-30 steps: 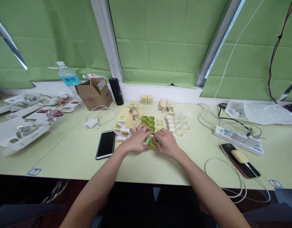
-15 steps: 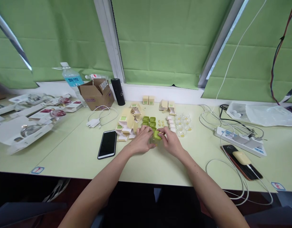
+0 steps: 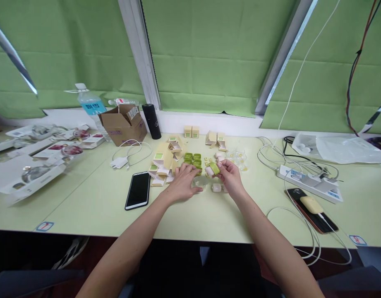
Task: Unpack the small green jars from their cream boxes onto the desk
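Observation:
My right hand [image 3: 230, 178] pinches a small green square cap [image 3: 214, 167], tilted, with a pale pinkish-white piece [image 3: 210, 171] at its underside. Below it on the table lie pale pink blocks [image 3: 216, 188]. My left hand [image 3: 184, 182] curves around a small clear container [image 3: 200, 181], thumb on the near side, fingers on the far side. Just beyond those fingers stand several green square cups [image 3: 188, 156] in rows. Tiny yellow-green pieces [image 3: 206, 160] lie between these cups and more pale blocks [image 3: 219, 155]. Clear containers [image 3: 239, 155] with yellow spots cluster beyond my right hand.
Opened cream cartons [image 3: 163, 159] stand left of the cups, with a phone [image 3: 137, 190] nearby. Farther back are two small boxes [image 3: 191, 132], a black bottle [image 3: 151, 121] and a cardboard box [image 3: 123, 124]. Cables and a power strip [image 3: 310, 182] lie to the right.
My right hand has lifted the green cap up off the clear container, moving right and tilting it. My left hand stays by the container. Pale blocks now show below my right hand.

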Tool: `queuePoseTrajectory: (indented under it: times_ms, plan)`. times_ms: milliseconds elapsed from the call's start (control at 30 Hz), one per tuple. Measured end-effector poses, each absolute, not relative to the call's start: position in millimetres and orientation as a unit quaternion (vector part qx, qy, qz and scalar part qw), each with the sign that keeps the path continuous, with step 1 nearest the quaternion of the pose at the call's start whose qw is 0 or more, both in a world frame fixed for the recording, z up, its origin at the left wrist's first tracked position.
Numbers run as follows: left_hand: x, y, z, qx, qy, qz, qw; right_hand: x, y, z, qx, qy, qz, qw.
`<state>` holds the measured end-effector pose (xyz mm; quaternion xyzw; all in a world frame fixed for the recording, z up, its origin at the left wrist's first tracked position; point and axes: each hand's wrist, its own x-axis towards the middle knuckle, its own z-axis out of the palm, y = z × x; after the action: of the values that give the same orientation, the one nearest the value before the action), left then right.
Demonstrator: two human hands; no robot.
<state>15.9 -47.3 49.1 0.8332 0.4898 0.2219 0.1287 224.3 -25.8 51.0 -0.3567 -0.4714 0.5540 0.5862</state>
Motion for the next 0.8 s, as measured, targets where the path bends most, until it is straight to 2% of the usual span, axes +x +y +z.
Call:
queuePoseTrajectory:
  times_ms: [233,400,500,600,667,733,800]
  plan:
    - [17,-49,49,0.819,0.415,0.362,0.162,213,-34,51,-0.378,-0.521,0.542,0.540]
    - [19,-45,44,0.762,0.395,0.465,0.216,213,-37,50,-0.380,-0.543,0.518,0.540]
    - [17,-36,42,0.654,0.408,0.592,0.236,219,-41,50,-0.418,-0.667,0.370,0.493]
    - [14,-27,42,0.554,0.402,0.685,0.249,218,-47,47,-0.426,-0.831,0.135,0.331]
    - [13,-24,43,0.521,0.392,0.709,0.268,213,-50,45,-0.407,-0.883,0.046,0.231]
    - [13,-22,43,0.509,0.387,0.717,0.279,210,-51,47,-0.401,-0.892,0.019,0.209]
    - [14,-22,42,0.507,0.390,0.718,0.273,215,-50,53,-0.416,-0.870,0.025,0.264]
